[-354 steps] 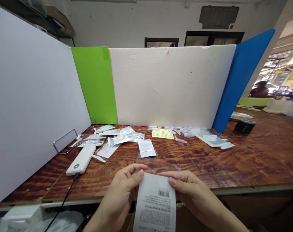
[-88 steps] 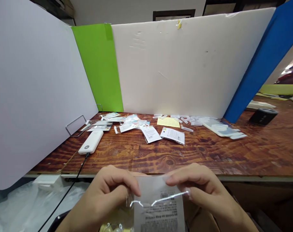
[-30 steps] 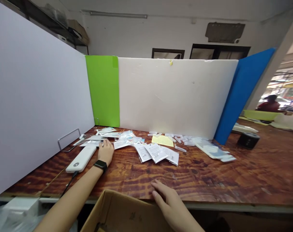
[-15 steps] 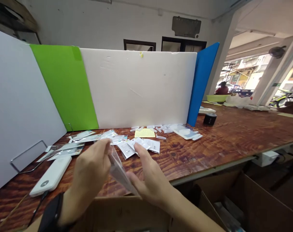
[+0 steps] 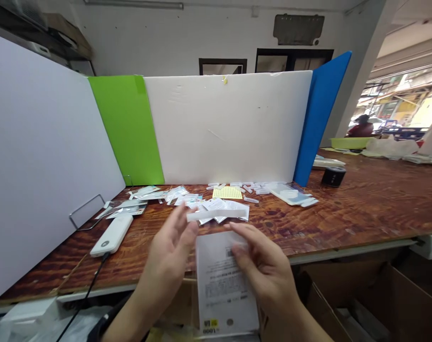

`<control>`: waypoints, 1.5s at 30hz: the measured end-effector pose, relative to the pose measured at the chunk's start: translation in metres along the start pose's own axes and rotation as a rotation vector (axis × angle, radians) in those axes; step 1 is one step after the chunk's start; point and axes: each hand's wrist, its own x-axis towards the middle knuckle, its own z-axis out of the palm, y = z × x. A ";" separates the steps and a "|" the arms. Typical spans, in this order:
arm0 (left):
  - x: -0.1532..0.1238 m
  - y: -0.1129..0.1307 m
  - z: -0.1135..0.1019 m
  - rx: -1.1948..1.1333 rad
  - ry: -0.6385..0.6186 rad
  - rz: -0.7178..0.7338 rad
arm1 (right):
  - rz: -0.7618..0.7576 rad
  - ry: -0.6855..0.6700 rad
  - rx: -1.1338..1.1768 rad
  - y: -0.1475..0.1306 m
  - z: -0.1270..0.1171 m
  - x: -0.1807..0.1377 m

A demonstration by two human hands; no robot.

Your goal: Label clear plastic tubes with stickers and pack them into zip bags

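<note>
head view: printed packet [image 5: 225, 285] stands lengthwise, barcode up, against right hand [image 5: 264, 268].

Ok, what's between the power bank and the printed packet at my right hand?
In the head view, your left hand lies between the white power bank and the printed packet, raised with its fingers spread.

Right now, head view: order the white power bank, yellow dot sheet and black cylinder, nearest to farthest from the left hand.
From the left hand:
1. White power bank: to the hand's left, on the table.
2. Yellow dot sheet: ahead and to the right, at the table's back.
3. Black cylinder: far right, on the table.
</note>
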 end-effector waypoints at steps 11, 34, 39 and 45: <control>-0.012 -0.017 -0.009 -0.457 -0.182 -0.175 | 0.193 -0.034 0.025 -0.006 0.014 0.003; -0.023 -0.014 -0.013 0.167 -0.189 0.114 | -0.404 0.081 -0.533 -0.025 0.022 0.001; -0.036 -0.010 -0.010 0.403 -0.315 0.246 | -0.350 0.031 -0.474 -0.024 0.022 0.001; -0.037 -0.009 -0.010 0.575 -0.335 0.407 | -0.403 -0.005 -0.513 -0.022 0.014 0.003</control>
